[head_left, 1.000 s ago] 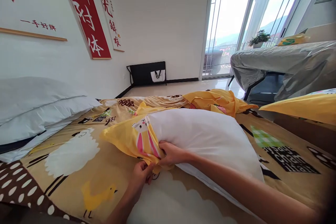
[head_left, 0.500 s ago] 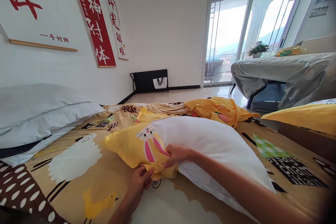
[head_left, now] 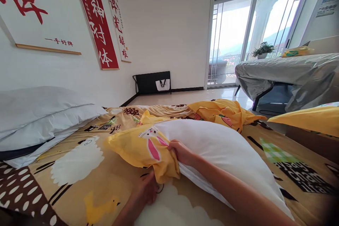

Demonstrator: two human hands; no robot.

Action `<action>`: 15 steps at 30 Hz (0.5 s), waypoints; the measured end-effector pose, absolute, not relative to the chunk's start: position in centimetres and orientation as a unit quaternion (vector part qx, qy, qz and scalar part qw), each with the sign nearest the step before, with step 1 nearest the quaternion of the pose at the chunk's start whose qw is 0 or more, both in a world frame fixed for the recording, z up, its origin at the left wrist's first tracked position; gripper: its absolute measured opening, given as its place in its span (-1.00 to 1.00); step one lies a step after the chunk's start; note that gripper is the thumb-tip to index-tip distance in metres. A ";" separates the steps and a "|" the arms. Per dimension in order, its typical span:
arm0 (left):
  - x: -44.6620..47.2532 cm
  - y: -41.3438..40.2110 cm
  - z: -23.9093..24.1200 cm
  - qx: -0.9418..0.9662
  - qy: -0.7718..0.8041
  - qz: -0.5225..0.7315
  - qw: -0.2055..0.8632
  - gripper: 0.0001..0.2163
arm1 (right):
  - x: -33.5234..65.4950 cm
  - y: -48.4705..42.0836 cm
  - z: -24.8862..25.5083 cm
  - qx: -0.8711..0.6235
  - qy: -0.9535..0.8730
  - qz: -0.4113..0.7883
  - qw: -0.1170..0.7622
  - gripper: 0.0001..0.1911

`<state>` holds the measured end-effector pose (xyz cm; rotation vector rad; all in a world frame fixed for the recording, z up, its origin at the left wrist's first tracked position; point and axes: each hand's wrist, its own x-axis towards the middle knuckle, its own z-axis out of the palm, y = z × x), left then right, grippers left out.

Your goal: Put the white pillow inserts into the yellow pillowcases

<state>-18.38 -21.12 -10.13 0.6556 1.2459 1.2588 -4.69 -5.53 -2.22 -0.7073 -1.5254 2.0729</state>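
A white pillow [head_left: 212, 141] lies on the bed, its left end inside a yellow pillowcase [head_left: 129, 144] printed with a rabbit. With bent fingers, my right hand [head_left: 182, 152] grips the pillowcase's edge beside the rabbit's ears. My left hand [head_left: 145, 189] is low at the near side of the case, close to its hanging fold; its fingers are smeared by motion, so I cannot tell whether they hold cloth. The case's far corner stands up behind the pillow.
Beneath everything is a tan patterned bedspread [head_left: 76, 201]. White pillows [head_left: 50, 120] are stacked at the left. Crumpled yellow cloth [head_left: 227, 111] lies at the far edge, and another yellow piece [head_left: 309, 120] is at the right. A plastic-covered table [head_left: 288, 67] stands beyond.
My left hand has moved down and slightly right, from a pinch on the case's lower edge. My right hand has shifted slightly up and right, and the near fold hangs differently.
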 end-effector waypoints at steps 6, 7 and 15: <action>-21.0 -19.6 -10.8 0.128 0.518 0.664 0.523 -0.54 | -5.3 -6.2 -1.2 -0.231 -0.613 0.749 0.097 -0.69; -21.1 -19.2 -11.0 0.123 0.524 0.675 0.504 -0.53 | -5.4 -6.3 -1.2 -0.234 -0.625 0.739 0.085 -0.69; -20.8 -19.4 -7.5 0.130 0.443 0.792 0.400 -0.54 | -5.6 -5.6 -3.6 -0.201 -0.514 0.808 0.207 -0.62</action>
